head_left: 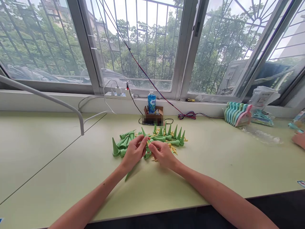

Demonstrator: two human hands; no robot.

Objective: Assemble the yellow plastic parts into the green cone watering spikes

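Observation:
My left hand (133,154) and my right hand (163,155) meet over the pale green table (214,165), both closed on one green cone-shaped spike (147,152) held between them; its tip pokes out below my left wrist. Behind the hands lies a heap of several green plastic spikes (124,142), some lying on their side at the left. Others stand upright in a row (175,135) at the right. Small yellow pieces (172,148) are scattered among them.
A blue-labelled bottle (151,102) stands in a small cardboard box (153,117) by the window sill, with cables and a power strip (116,93). A stack of teal and pink items (237,114) sits far right. Another person's hand (299,139) shows at the right edge. A white tube (59,103) crosses the left.

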